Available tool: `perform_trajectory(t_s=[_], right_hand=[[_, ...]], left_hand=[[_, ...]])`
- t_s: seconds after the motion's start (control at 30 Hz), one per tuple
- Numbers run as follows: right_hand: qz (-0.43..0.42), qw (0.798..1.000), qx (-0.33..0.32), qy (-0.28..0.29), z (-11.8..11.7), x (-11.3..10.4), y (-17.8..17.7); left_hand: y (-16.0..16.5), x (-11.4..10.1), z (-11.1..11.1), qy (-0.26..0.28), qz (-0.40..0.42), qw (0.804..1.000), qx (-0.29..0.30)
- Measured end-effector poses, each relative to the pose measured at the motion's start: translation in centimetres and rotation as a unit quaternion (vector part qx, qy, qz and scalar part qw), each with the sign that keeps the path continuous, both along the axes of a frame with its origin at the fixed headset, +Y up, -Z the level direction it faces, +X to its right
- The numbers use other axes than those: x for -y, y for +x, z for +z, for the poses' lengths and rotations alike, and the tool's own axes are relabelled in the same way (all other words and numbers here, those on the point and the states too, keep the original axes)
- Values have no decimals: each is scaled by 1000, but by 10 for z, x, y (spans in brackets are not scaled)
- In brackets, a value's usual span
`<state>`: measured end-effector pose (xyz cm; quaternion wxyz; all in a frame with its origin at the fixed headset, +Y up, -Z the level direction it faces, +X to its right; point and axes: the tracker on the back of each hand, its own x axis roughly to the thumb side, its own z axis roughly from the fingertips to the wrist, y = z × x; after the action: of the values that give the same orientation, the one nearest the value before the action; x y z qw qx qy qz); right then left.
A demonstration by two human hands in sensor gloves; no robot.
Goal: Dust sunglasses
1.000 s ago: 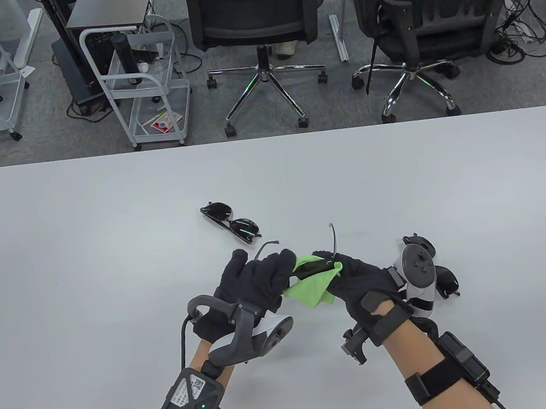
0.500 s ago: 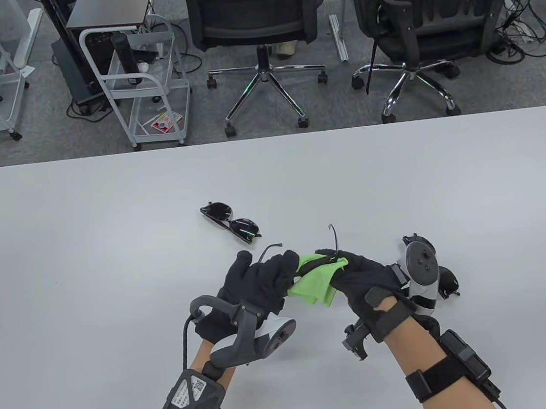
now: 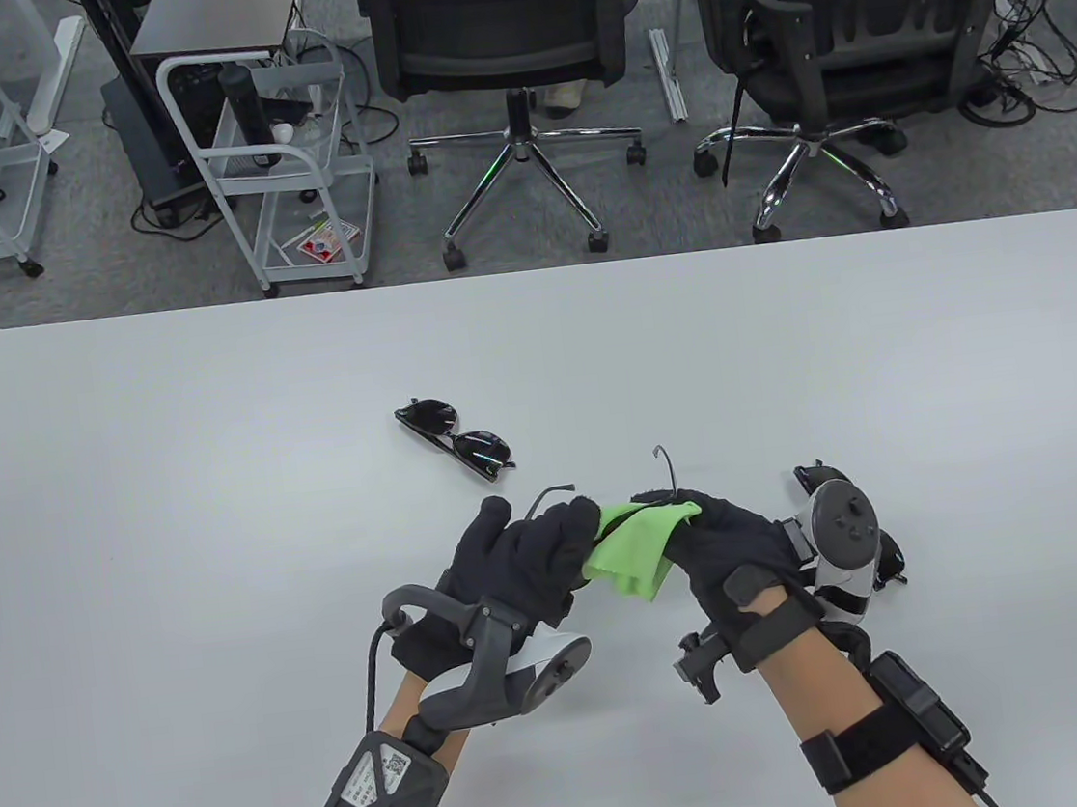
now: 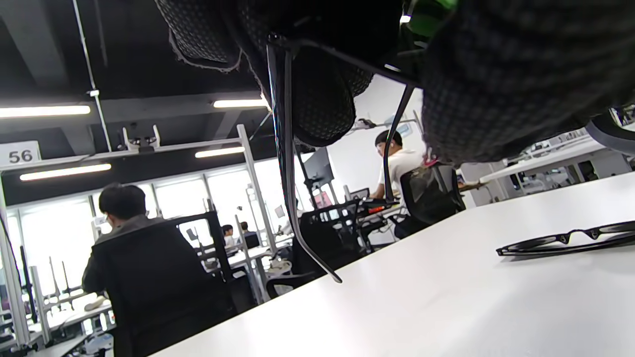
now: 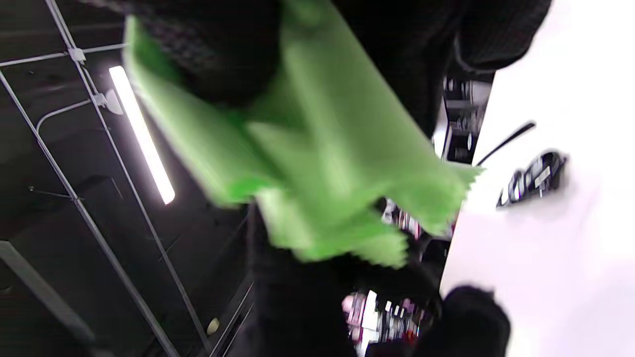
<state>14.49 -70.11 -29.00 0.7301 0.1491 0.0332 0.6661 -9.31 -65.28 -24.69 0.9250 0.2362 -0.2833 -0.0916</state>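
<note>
Two hands, table view: left hand (image 3: 518,561) and right hand (image 3: 725,547), both in black knit gloves, meet low over the white table (image 3: 173,523).
Held pair: thin-framed sunglasses (image 3: 668,471) sit between the hands, two wire temples curling up and away; lenses hidden under glove and cloth.
Cloth: bright green cloth (image 3: 635,548), soft and crumpled, draped between the hands.
Left hand's hold: fingers curled round one end of the frame.
Right hand's hold: fingers bunched on the cloth, pinching it against the frame.
Spare pair: folded sunglasses (image 3: 457,437), glossy dark lenses, lying flat on the table beyond the hands, well apart from them.
Third pair: dark pair (image 3: 891,558) behind the right hand, mostly blocked by the white tracker (image 3: 843,534).

Left wrist view, fingers: knit fingertips (image 4: 322,99) fill the top edge, closed on the frame.
Temples: one slim dark temple (image 4: 290,173) hangs down with a curved tip; a second straighter one beside it.
Cloth: only a green sliver at the top edge.
Table: folded pair lying flat at right.

Right wrist view, cloth: green fabric (image 5: 322,163) with zigzag edges fills the middle, blurred.
Fingers: dark glove (image 5: 233,54) gripping the cloth from above; the frame can't be made out here.
Background: smeared dark shape on the white surface at right, too blurred to name.
</note>
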Motion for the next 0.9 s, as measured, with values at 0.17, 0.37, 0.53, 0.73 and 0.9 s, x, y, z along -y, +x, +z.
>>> perform_trajectory(t_s=[0.17,0.37,0.53,0.73,0.9], right_hand=[[10,1000,-6,7,0,-3,-3],[36,997,70,23,5,-6,-3],[16,997,62,30,4,-6,2],[23,1000,1,13,1,-2,-2],[91,993,58,39,2,-7,3]], left_hand=[[-8,-4,-4,-17,39,999,-11],[-5,-6,0,-8,29,1000,-3],[2,-9,4,8,15,1000,3],[-4,-5,2,15,-7,1000,-5],[0,-6,4,9,-5,1000,5]])
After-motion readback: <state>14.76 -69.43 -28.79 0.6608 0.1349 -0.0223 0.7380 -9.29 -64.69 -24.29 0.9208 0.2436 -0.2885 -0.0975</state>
